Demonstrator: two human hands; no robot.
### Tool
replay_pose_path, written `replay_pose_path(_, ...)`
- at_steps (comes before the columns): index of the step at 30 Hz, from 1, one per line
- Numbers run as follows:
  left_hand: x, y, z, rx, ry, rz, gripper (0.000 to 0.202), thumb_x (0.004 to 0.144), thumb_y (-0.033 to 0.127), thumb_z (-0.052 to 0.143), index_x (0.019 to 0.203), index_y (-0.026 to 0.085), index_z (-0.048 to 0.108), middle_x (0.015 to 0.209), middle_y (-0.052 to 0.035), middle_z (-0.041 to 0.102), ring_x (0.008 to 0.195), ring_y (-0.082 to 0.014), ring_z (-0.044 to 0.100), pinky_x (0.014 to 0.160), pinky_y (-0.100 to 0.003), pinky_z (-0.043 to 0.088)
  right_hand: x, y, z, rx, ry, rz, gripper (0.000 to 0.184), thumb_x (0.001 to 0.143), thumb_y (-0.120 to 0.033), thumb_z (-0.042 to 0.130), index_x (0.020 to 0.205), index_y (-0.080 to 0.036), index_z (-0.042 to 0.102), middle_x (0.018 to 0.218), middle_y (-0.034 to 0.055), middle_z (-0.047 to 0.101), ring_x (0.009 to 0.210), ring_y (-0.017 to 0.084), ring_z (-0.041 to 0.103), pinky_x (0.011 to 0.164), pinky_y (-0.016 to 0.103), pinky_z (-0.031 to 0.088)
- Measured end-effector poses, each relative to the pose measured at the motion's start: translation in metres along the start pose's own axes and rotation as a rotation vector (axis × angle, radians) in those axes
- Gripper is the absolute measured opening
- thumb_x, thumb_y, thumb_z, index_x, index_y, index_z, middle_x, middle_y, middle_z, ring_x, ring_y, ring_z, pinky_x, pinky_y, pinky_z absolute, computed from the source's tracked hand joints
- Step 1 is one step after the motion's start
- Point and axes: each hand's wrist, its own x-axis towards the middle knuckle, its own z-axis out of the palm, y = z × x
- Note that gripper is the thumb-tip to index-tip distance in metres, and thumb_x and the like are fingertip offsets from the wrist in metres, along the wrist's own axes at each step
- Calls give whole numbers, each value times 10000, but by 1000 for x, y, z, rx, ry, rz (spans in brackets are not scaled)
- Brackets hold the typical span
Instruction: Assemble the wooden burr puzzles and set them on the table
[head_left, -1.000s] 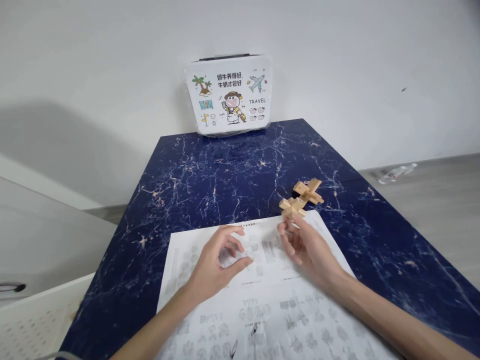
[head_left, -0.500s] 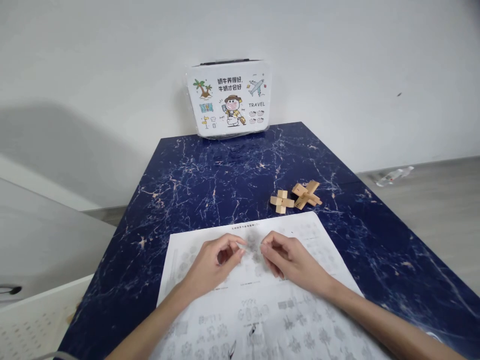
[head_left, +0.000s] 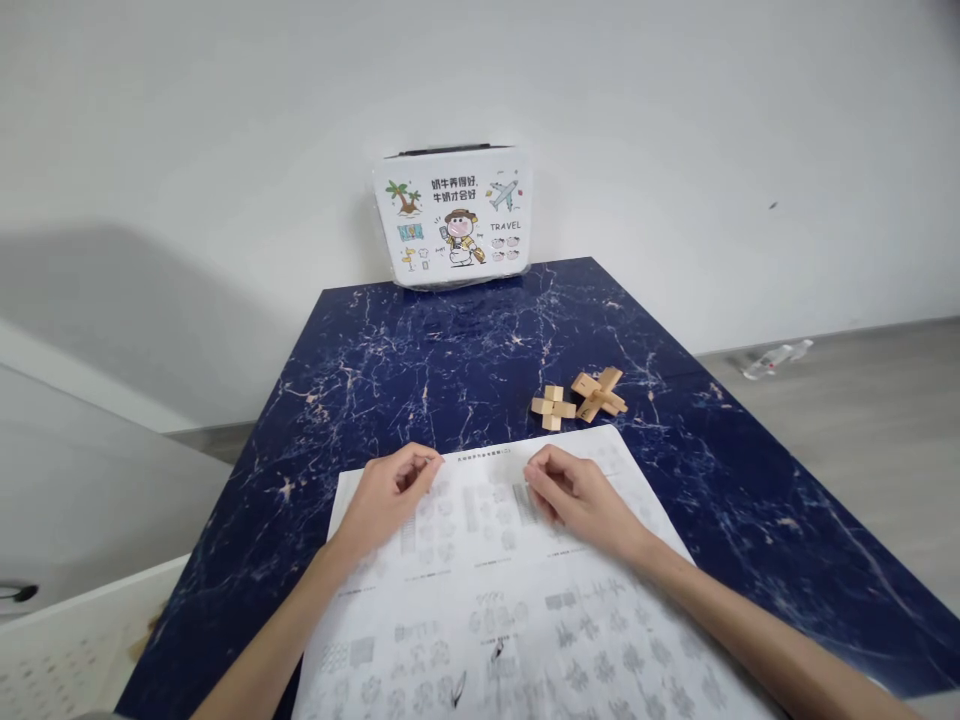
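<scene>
My left hand (head_left: pixel 386 495) rests on the upper left part of a printed paper sheet (head_left: pixel 495 610), fingers curled in with nothing visible in them. My right hand (head_left: pixel 577 495) lies on the sheet's upper right part, fingers also curled and empty. Just beyond the sheet's top edge lie two wooden interlocking puzzles on the dark blue marbled table (head_left: pixel 420 360): a small cross-shaped one (head_left: pixel 553 408) and a larger one (head_left: pixel 600 393) to its right. Both are a short way ahead of my right hand and untouched.
A white box with cartoon travel pictures (head_left: pixel 452 215) stands against the wall at the table's far edge. A white perforated bin (head_left: pixel 67 650) sits low at the left. A clear plastic bottle (head_left: pixel 772 357) lies on the grey floor at the right.
My right hand has put the small wooden puzzle down beside the larger one and drawn back to the sheet. Both hands have since moved apart on the paper.
</scene>
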Motion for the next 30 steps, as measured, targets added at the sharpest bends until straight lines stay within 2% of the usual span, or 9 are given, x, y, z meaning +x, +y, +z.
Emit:
replay_pose_path(11, -2, 5, -3, 19, 16, -5, 317, 979, 480, 548, 946, 201, 695, 667, 17, 580, 625, -145, 525, 576, -235, 401, -1, 2, 1, -15, -6, -25, 331, 1041, -493, 533, 841, -229, 522, 660, -32, 583, 528, 131, 536, 535, 272, 408)
replay_pose_path(16, 2, -3, -11, 33, 80, -26, 332, 966, 503, 573, 937, 197, 699, 669, 20, 574, 629, -142, 531, 584, -238, 398, 0, 5, 0, -134, -2, -84, 232, 1030, -389, 532, 868, -224, 557, 655, -24, 587, 545, 133, 513, 534, 270, 381)
replay_pose_path(20, 4, -13, -22, 61, 142, -67, 308, 961, 493, 597, 973, 203, 700, 667, 30, 580, 580, -121, 477, 543, -230, 353, 0, 5, -1, -198, -13, -134, 192, 1024, -336, 520, 877, -224, 568, 664, -24, 582, 567, 134, 485, 550, 270, 365)
replay_pose_path(25, 5, -24, -34, 51, 201, -98, 329, 965, 519, 598, 1004, 204, 684, 658, 41, 568, 548, -111, 445, 538, -229, 355, 1, 4, -2, -186, -16, -124, 212, 1033, -348, 509, 868, -224, 557, 659, -28, 574, 558, 134, 474, 546, 264, 360)
replay_pose_path(30, 5, -24, -36, 42, 214, -117, 336, 951, 526, 617, 1004, 200, 680, 639, 46, 560, 538, -112, 440, 537, -229, 357, 2, 4, -3, -146, -18, -85, 245, 1037, -385, 512, 854, -226, 550, 647, -29, 575, 543, 134, 474, 534, 261, 356)
